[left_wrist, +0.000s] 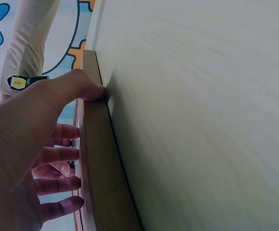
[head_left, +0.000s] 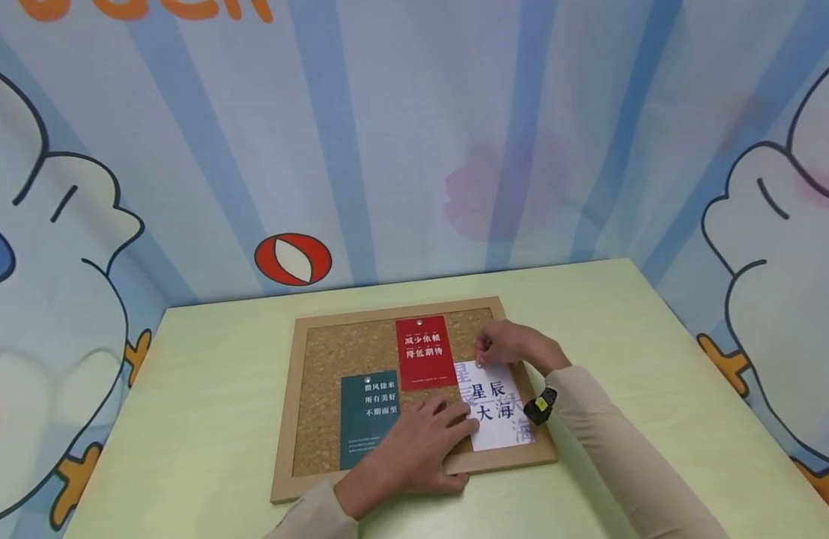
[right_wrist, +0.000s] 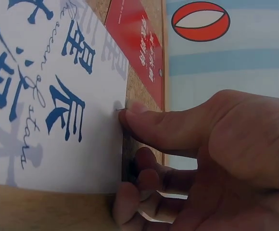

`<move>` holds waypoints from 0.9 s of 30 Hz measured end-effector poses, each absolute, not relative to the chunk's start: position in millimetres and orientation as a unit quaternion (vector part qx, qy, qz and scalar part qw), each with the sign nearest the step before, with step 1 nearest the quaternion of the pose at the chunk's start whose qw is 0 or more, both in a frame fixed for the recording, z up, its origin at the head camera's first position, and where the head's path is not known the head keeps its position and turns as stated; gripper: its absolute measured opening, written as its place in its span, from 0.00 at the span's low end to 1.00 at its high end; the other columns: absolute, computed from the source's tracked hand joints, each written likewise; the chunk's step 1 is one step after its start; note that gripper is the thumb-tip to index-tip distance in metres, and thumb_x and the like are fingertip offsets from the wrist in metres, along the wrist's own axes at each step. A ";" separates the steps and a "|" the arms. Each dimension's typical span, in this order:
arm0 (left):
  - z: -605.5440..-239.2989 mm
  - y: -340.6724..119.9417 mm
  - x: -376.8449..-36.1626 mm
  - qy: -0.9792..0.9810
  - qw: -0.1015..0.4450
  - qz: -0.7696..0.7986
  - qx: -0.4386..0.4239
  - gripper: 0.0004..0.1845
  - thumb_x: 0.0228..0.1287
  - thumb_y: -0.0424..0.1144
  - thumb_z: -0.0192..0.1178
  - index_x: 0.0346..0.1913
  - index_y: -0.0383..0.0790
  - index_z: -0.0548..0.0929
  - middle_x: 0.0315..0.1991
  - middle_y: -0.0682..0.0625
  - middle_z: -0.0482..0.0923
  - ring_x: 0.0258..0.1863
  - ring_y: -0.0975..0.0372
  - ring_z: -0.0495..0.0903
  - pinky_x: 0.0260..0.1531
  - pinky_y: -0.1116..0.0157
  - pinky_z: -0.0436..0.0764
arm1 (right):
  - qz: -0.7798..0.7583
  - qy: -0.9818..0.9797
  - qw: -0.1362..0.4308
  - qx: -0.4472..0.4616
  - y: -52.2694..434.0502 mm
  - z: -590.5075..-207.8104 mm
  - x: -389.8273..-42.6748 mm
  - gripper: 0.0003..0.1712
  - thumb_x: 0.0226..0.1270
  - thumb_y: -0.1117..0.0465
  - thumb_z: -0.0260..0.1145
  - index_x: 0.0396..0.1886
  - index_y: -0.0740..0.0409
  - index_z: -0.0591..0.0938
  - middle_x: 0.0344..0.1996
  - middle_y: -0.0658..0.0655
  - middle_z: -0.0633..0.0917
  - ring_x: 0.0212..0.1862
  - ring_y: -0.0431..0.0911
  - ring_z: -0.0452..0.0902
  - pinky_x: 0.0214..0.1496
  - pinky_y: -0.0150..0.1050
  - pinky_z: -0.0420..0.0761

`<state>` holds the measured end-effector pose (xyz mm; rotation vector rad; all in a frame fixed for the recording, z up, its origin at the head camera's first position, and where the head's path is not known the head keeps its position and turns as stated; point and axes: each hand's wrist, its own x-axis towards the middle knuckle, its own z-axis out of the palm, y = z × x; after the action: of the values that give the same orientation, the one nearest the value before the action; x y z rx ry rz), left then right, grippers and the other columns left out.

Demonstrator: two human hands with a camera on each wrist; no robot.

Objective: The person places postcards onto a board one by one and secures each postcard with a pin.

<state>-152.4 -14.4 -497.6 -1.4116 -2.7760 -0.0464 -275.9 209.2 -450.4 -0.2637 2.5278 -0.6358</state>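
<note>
We note white card (head_left: pixel 496 408), blue characters; left hand (head_left: pixel 424 449) flat at its 9 o'clock edge, right hand (head_left: pixel 508 344) pinching a pin at 12 o'clock.

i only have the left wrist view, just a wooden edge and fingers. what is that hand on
Observer: The left hand lies flat on a cork board, fingertips on a white card.
Operator: what's the other hand doing
Observer: The right hand presses its thumb on the white card's top edge; the right wrist view shows a small pin under the thumb tip.
Operator: anything else on the board
Observer: A red card pinned at the top and a dark green card at lower left.
</note>
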 end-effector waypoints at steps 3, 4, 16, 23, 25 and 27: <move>-497.4 -14.6 -152.1 -0.892 0.012 -0.014 -0.452 0.35 0.62 0.68 0.62 0.70 0.59 0.77 0.71 0.56 0.72 0.66 0.57 0.70 0.66 0.53 0.74 | -0.222 0.935 0.260 -0.097 207.4 -450.6 -275.5 0.06 0.72 0.61 0.71 0.33 0.54 0.83 0.32 0.54 0.82 0.35 0.46 0.77 0.36 0.36 0.76; -497.3 -14.7 -152.2 -0.892 0.011 -0.014 -0.452 0.35 0.62 0.68 0.62 0.70 0.59 0.77 0.71 0.56 0.72 0.66 0.57 0.70 0.66 0.53 0.74 | -0.219 0.935 0.261 -0.098 206.8 -450.6 -275.7 0.06 0.72 0.61 0.71 0.33 0.54 0.83 0.32 0.54 0.82 0.35 0.46 0.77 0.36 0.36 0.76; -496.6 -14.1 -152.3 -0.893 -0.003 -0.023 -0.449 0.36 0.63 0.68 0.62 0.71 0.59 0.76 0.71 0.57 0.71 0.67 0.56 0.69 0.66 0.52 0.73 | -0.200 0.932 0.277 -0.120 207.9 -451.6 -282.4 0.07 0.72 0.60 0.71 0.33 0.53 0.83 0.32 0.53 0.82 0.34 0.46 0.77 0.35 0.35 0.75; -498.0 -14.9 -152.1 -0.894 -0.005 -0.023 -0.448 0.36 0.63 0.68 0.62 0.71 0.60 0.76 0.72 0.57 0.71 0.67 0.57 0.69 0.66 0.52 0.73 | -0.210 0.926 0.293 -0.113 209.2 -451.0 -284.4 0.06 0.71 0.60 0.72 0.34 0.54 0.83 0.34 0.54 0.82 0.35 0.46 0.77 0.34 0.34 0.76; -498.5 -15.2 -152.2 -0.894 -0.006 -0.024 -0.448 0.36 0.63 0.68 0.61 0.71 0.60 0.76 0.72 0.57 0.71 0.67 0.56 0.69 0.66 0.52 0.73 | -0.211 0.925 0.296 -0.108 209.1 -450.4 -284.8 0.06 0.71 0.60 0.72 0.35 0.54 0.82 0.34 0.54 0.82 0.35 0.46 0.77 0.34 0.34 0.76; -498.7 -15.5 -152.3 -0.893 -0.005 -0.025 -0.449 0.36 0.63 0.68 0.61 0.71 0.60 0.76 0.72 0.57 0.71 0.67 0.56 0.70 0.67 0.52 0.73 | -0.211 0.926 0.296 -0.105 208.9 -450.2 -285.1 0.06 0.70 0.60 0.73 0.35 0.53 0.82 0.34 0.54 0.82 0.34 0.46 0.77 0.33 0.34 0.75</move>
<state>-152.3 -15.5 -498.7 -1.4144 -2.8143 -0.0790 -285.1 208.9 -450.2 -0.2793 2.4625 -0.5602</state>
